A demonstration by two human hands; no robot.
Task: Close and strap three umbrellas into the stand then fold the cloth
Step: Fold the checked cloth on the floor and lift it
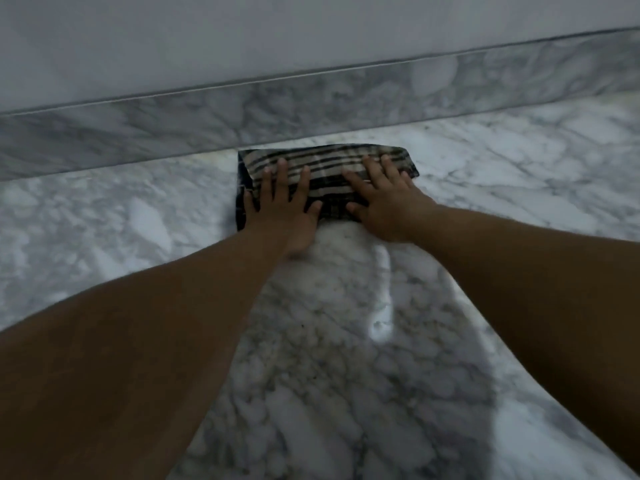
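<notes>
Your left hand (282,206) and right hand (384,199) press flat, fingers spread, gripping nothing, on the folded cloth (325,181) lying on the marble floor (311,341) just beside the skirting (311,102). Lift off unevenly and the top layer may spring open or slide on the polished stone.

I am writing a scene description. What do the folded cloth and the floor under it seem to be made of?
Cloth: probably woven fabric, matte, with dark and cream plaid stripes and soft folded edges. Floor: looks like polished marble, white with grey veins and a glossy light reflection; it could be an imitation tile.
</notes>
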